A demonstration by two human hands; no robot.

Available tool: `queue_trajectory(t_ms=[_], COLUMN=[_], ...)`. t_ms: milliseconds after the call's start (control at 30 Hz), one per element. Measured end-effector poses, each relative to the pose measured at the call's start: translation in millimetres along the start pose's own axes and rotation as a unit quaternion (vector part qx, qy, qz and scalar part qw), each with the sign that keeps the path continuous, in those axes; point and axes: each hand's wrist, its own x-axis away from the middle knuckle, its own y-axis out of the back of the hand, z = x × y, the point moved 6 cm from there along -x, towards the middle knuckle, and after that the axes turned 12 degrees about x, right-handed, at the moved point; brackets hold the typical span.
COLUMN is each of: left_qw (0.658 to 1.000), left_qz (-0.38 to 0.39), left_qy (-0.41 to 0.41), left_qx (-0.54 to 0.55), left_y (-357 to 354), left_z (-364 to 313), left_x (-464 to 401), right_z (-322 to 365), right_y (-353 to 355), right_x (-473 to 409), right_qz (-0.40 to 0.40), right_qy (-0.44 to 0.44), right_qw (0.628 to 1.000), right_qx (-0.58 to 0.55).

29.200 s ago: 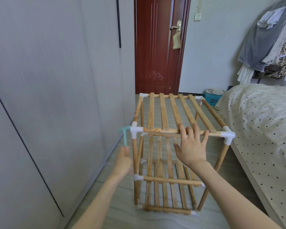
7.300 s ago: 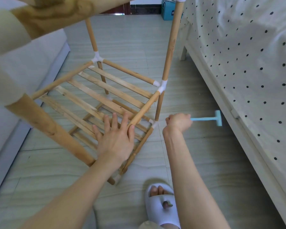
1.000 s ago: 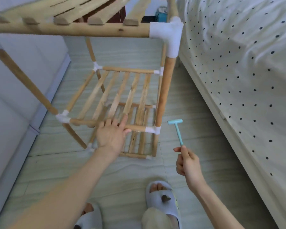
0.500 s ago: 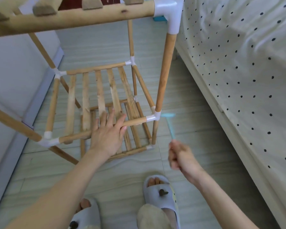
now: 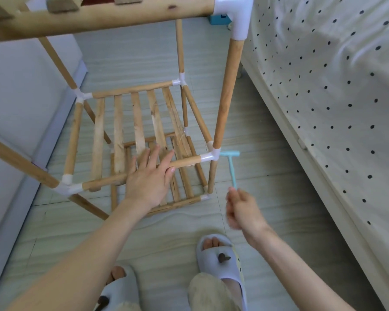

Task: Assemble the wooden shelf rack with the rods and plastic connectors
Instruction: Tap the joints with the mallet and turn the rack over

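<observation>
While you look down from the head camera, the wooden rack (image 5: 142,122) fills the upper left and middle of the frame, standing on the pale floor (image 5: 267,216). Your left hand (image 5: 149,176) lies flat in the middle of the frame. Its fingers are straight and spread, and they press on the front rod (image 5: 184,162) of the middle shelf. That hand grasps nothing.

Your right hand (image 5: 241,208) is lower and to the right, a little blurry. Its fingers are curled tight around the thin stick of the small blue hammer (image 5: 230,163). The hammer points up, and its head is just beside the white plastic connector (image 5: 211,154) at the front right corner of the middle shelf. You cannot tell if the two touch.

A fat top rod (image 5: 99,17) runs across the top of the frame and ends in a big white corner piece (image 5: 237,12) at the upper right. The spotted bed (image 5: 335,86) takes up the right side. Your two slippers (image 5: 220,261) show at the bottom. A grey cupboard (image 5: 16,86) stands at the left.
</observation>
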Motion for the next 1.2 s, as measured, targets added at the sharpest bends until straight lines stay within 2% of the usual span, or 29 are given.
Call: queue_trajectory(t_ms=[100, 200, 300, 333, 400, 433, 533, 633, 733, 767, 833, 967, 1033, 1067, 1133, 1200], left_qw=[1.000, 1.000, 1.000, 1.000, 1.000, 1.000, 1.000, 1.000, 1.000, 1.000, 1.000, 1.000, 1.000, 1.000, 1.000, 1.000], left_qz=[0.004, 0.002, -0.001, -0.003, -0.002, -0.001, -0.005, -0.008, -0.008, -0.011, -0.011, -0.011, -0.010, -0.006, -0.006, -0.010], left_qy=[0.005, 0.001, 0.001, 0.001, 0.000, 0.000, 0.002, 0.000, -0.001, -0.002, -0.004, -0.002, -0.003, -0.004, -0.003, 0.000], left_qx=[-0.003, 0.001, 0.004, 0.002, 0.001, 0.002, 0.005, 0.004, 0.006, 0.005, 0.002, 0.005, 0.002, 0.001, 0.001, 0.003], left_y=[0, 0, -1, -1, -2, -2, -2, -2, -2, -2, -1, -1, -2, -2, -3, -3], left_z=[0, -1, 0, 0, 0, 0, 1, 1, 1, 0, 0, 1, 1, 1, 1, 2], left_x=[0, -1, -1, -1, -2, -2, -2, -2, -2, -2, -3, -3, -3, -3, -3, -4], right_z=[-1, -1, -2, 0, 0, -4, -4, -3, 0, 3, 5, -2, 0, -2, -3, 1], right_y=[17, 6, 25, 26, 15, 14, 28, 10, 25, 24, 11, 18, 8, 8, 19, 14], right_x=[-2, 1, -3, -4, -1, -2, -1, 4, 1, 0, 2, 2, 6, 6, 5, 5], right_qz=[-0.076, 0.015, -0.057, -0.049, 0.020, 0.023, -0.065, 0.009, -0.061, -0.055, 0.018, -0.042, 0.008, 0.002, -0.059, -0.028], right_qy=[-0.001, 0.003, 0.008, 0.007, 0.003, 0.000, 0.004, 0.008, 0.004, 0.010, 0.018, 0.016, 0.011, 0.008, 0.008, 0.003], right_qw=[0.994, 0.999, 0.994, 0.995, 0.999, 0.999, 0.994, 1.000, 0.995, 0.996, 0.999, 0.998, 1.000, 1.000, 0.996, 0.999], right_qx=[-0.073, -0.030, -0.093, -0.089, -0.046, -0.046, -0.089, -0.020, -0.076, -0.063, -0.024, -0.040, -0.013, -0.027, -0.069, -0.036])
